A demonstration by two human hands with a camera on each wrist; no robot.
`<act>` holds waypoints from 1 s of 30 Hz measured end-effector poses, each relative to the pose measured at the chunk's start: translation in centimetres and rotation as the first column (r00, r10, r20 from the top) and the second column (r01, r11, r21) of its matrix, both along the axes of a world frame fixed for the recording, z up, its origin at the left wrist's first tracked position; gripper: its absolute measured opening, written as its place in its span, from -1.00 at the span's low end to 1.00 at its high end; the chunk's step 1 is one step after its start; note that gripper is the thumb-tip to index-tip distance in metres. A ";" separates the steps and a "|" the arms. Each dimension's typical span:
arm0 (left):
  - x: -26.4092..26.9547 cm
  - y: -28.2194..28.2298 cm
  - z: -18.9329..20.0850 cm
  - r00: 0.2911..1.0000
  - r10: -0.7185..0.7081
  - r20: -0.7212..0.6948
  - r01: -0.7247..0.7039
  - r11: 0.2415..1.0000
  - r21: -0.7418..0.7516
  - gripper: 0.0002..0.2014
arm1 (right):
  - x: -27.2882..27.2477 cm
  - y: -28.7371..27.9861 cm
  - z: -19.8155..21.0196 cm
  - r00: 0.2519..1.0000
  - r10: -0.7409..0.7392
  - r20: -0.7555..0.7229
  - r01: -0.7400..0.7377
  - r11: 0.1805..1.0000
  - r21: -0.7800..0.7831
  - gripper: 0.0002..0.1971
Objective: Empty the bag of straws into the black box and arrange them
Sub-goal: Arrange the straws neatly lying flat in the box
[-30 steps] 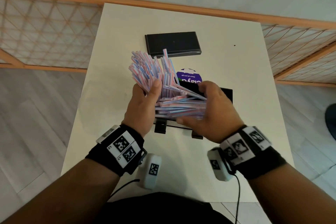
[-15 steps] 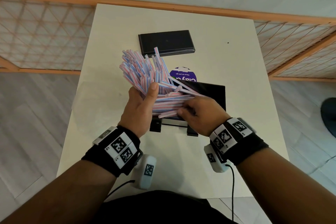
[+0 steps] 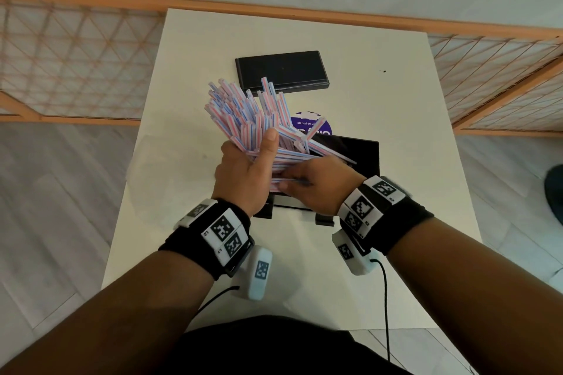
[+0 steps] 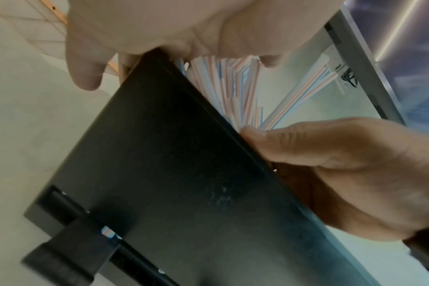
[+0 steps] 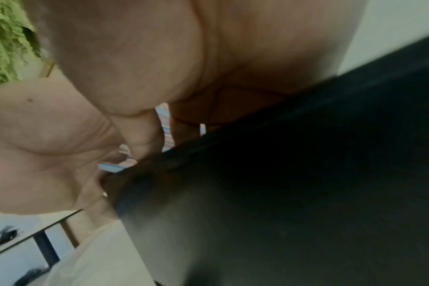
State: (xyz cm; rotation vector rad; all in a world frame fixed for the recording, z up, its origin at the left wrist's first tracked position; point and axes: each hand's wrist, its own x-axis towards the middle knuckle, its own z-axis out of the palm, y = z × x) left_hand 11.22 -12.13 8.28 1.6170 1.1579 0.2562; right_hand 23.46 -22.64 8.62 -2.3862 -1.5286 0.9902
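A thick bundle of pink-and-blue striped straws (image 3: 243, 112) fans up and to the left out of the open black box (image 3: 364, 155), which stands on small feet at the table's middle. My left hand (image 3: 246, 167) grips the bundle low down, thumb across its front. My right hand (image 3: 316, 182) is against the left one, fingers curled on the lower straws lying over the box's near wall. In the left wrist view the box's outer wall (image 4: 172, 174) fills the frame, with straws (image 4: 233, 87) above it. The right wrist view shows the dark box (image 5: 294, 193) and my fingers (image 5: 145, 135).
The box's flat black lid (image 3: 281, 71) lies farther back on the white table (image 3: 411, 100). A purple round label (image 3: 307, 124) shows just behind the box. Crumpled clear plastic (image 3: 164, 167) lies at the table's left edge. A wooden lattice rail (image 3: 76, 70) runs behind.
My right hand has slid left and lower, from spread over the straw ends to tucked against my left hand. The bundle in my left hand stands a little more upright.
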 end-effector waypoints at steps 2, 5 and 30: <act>0.1 0.0 0.0 1.000 0.017 0.005 -0.017 1.000 -0.003 -0.11 | 0.0 0.3 -0.2 0.996 -0.011 0.092 0.020 0.995 -0.102 -0.40; 0.0 0.0 0.0 0.999 0.021 0.029 -0.021 1.000 -0.017 -0.11 | 0.0 0.1 -0.3 0.996 -0.040 0.078 0.053 0.982 -0.179 -0.30; -0.9 1.8 -1.8 0.968 0.006 0.250 0.062 0.963 -0.263 0.20 | 0.2 2.2 -2.8 0.905 -0.251 -0.343 0.201 0.964 -0.175 -0.06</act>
